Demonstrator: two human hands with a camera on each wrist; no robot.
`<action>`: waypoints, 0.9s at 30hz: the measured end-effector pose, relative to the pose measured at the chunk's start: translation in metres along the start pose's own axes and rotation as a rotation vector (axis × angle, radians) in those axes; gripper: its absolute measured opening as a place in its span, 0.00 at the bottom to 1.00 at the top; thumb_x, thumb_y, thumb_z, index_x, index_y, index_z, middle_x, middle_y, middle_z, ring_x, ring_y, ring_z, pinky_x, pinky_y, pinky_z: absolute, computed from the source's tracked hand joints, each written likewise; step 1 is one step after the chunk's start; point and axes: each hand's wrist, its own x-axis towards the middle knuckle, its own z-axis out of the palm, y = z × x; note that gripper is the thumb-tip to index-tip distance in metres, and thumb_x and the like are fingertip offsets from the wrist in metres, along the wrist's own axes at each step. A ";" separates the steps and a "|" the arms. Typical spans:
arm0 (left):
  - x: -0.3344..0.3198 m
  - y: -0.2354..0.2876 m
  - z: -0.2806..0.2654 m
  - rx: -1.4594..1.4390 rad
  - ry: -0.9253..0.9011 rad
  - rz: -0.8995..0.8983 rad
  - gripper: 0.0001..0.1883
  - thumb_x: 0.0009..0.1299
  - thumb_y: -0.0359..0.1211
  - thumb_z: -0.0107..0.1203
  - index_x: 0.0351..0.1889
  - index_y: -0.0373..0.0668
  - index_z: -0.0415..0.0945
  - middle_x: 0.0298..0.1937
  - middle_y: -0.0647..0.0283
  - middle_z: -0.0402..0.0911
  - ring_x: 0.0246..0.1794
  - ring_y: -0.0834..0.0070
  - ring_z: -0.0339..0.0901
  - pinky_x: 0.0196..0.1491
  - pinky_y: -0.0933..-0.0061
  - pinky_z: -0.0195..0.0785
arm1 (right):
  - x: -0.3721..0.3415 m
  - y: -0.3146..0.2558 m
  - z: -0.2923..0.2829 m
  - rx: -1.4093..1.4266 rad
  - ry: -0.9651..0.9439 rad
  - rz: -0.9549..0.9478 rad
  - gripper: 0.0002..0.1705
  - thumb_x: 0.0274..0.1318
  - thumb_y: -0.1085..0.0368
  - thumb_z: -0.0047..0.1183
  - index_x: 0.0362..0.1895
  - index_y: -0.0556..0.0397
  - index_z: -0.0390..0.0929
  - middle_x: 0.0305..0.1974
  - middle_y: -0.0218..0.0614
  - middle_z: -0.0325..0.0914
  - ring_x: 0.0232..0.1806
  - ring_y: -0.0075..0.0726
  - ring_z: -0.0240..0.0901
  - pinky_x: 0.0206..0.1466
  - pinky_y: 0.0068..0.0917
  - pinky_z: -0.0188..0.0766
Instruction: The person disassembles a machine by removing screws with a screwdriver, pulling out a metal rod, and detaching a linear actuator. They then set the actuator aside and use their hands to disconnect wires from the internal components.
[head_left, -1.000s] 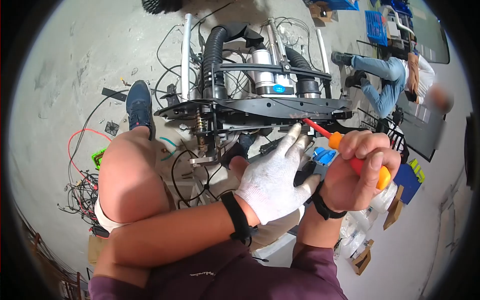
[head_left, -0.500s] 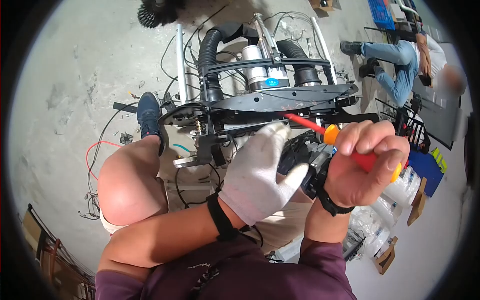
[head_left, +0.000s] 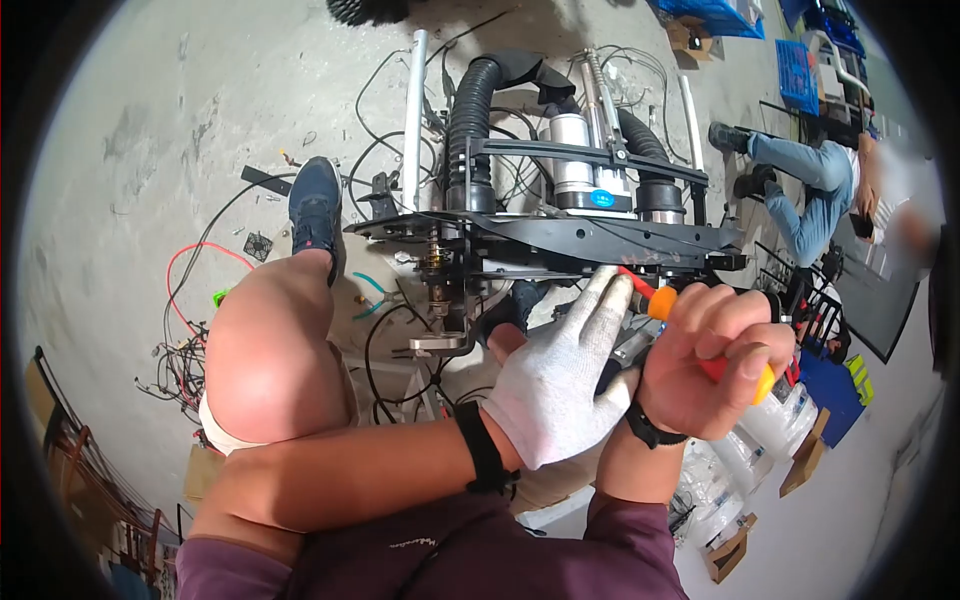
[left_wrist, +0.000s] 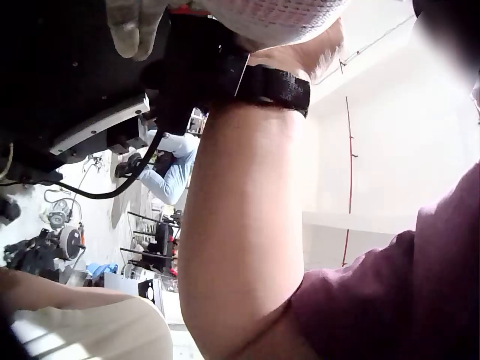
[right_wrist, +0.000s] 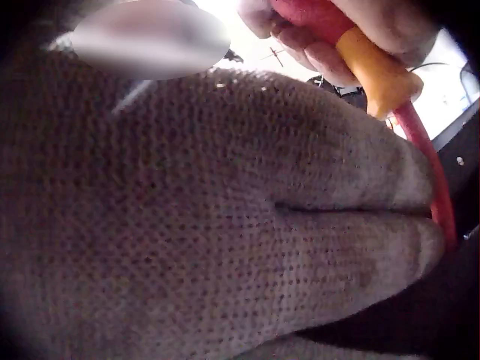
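Note:
In the head view the left hand [head_left: 560, 390], in a whitish knit glove, reaches out with two fingers straight and together, their tips at the red shaft of a screwdriver [head_left: 661, 303]. Bare, the right hand [head_left: 715, 350] grips its red and orange handle. The shaft points at the lower edge of a dark metal frame [head_left: 610, 238]; its tip is hidden by the gloved fingers. Close up in the right wrist view, the glove [right_wrist: 225, 202] has its fingertips against the shaft. The left wrist view shows the glove [left_wrist: 277, 19] partly, above the right forearm [left_wrist: 240, 217].
Ribbed black hoses [head_left: 470, 120], a silver cylinder [head_left: 571, 150] and upright metal bars [head_left: 415, 120] rise behind the frame. Pliers [head_left: 375, 295] and a red cable [head_left: 190, 260] lie on the floor. Another person [head_left: 800, 185] sits at the right.
The head view has shifted, so the frame appears further right and lower than half a second ago. The gloved fingertips have come up to the shaft, from slightly apart.

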 end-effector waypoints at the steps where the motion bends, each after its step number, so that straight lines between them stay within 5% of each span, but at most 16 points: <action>1: 0.001 0.000 0.000 0.031 -0.020 -0.025 0.42 0.69 0.36 0.60 0.77 0.30 0.54 0.78 0.36 0.57 0.69 0.47 0.72 0.64 0.61 0.72 | 0.003 -0.002 0.000 0.035 -0.010 0.028 0.15 0.73 0.61 0.48 0.31 0.47 0.61 0.27 0.30 0.60 0.23 0.26 0.51 0.29 0.29 0.53; 4: 0.006 0.004 -0.002 0.082 -0.089 -0.105 0.42 0.73 0.42 0.55 0.79 0.30 0.50 0.80 0.37 0.52 0.72 0.50 0.69 0.65 0.61 0.72 | 0.004 -0.002 0.002 0.044 -0.012 0.059 0.15 0.73 0.61 0.47 0.30 0.47 0.60 0.26 0.31 0.61 0.23 0.25 0.52 0.29 0.29 0.53; 7: 0.007 0.002 -0.001 0.150 -0.163 -0.119 0.42 0.75 0.45 0.51 0.79 0.29 0.49 0.80 0.35 0.49 0.74 0.51 0.67 0.64 0.61 0.74 | 0.000 -0.001 0.001 -0.066 -0.046 0.036 0.15 0.70 0.59 0.56 0.35 0.50 0.64 0.28 0.36 0.68 0.22 0.31 0.62 0.25 0.30 0.63; 21: 0.013 -0.011 0.010 0.072 -0.118 -0.059 0.44 0.74 0.46 0.46 0.78 0.24 0.44 0.79 0.28 0.47 0.67 0.44 0.74 0.55 0.56 0.79 | 0.004 -0.001 0.017 -0.241 -0.022 0.010 0.11 0.72 0.67 0.47 0.33 0.52 0.64 0.26 0.37 0.66 0.18 0.27 0.58 0.22 0.28 0.57; 23: 0.019 -0.004 0.005 0.048 -0.227 -0.150 0.45 0.73 0.46 0.47 0.78 0.23 0.43 0.78 0.28 0.49 0.70 0.40 0.70 0.63 0.52 0.73 | 0.006 -0.002 0.016 -0.273 -0.006 0.027 0.11 0.72 0.67 0.46 0.33 0.52 0.64 0.26 0.37 0.67 0.18 0.27 0.58 0.22 0.28 0.57; 27: 0.028 -0.009 0.019 0.031 -0.147 -0.101 0.47 0.72 0.47 0.48 0.78 0.22 0.43 0.78 0.28 0.51 0.73 0.38 0.64 0.71 0.48 0.62 | 0.013 -0.002 0.010 -0.362 -0.042 0.013 0.10 0.71 0.68 0.50 0.35 0.54 0.65 0.27 0.40 0.70 0.21 0.28 0.64 0.25 0.28 0.64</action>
